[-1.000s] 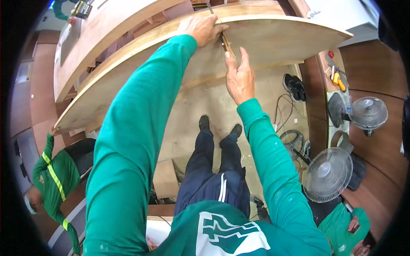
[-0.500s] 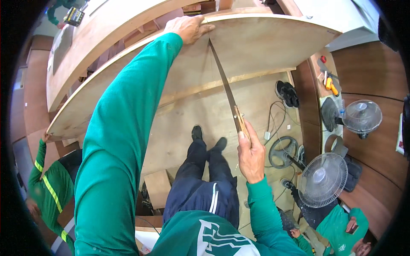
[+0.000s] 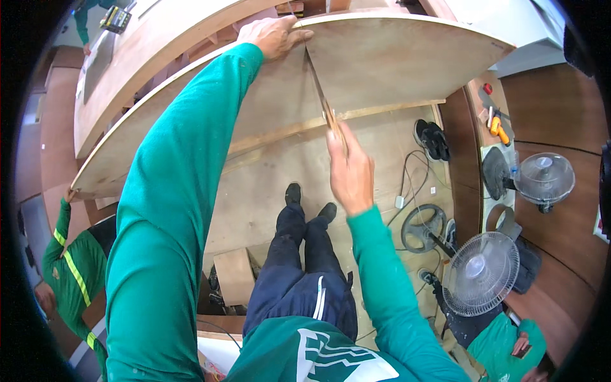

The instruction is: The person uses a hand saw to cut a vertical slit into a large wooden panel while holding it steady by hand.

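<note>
A large plywood sheet [image 3: 394, 60] stands in front of me, its long edge curving across the top of the view. My left hand [image 3: 275, 38] grips that edge, with the thumb laid over the near face. Closed around the wooden handle of a handsaw [image 3: 317, 83], my right hand [image 3: 351, 169] is below the sheet's edge. The saw's narrow blade slants up to the edge just right of my left thumb. Where blade and wood meet, the far part of the blade is mostly hidden.
A co-worker's hand [image 3: 70, 194] holds the sheet's left end. Fans [image 3: 480, 274] stand at right, near a person sitting in green [image 3: 509, 337]. Shoes [image 3: 431, 140] and cables lie on the floor. A yellow-orange tool [image 3: 498, 130] rests on a ledge. Behind the sheet is a wooden frame [image 3: 146, 60].
My right hand has pushed the saw forward and to the left, so less blade shows on the near side. My left hand keeps its hold on the sheet's edge.
</note>
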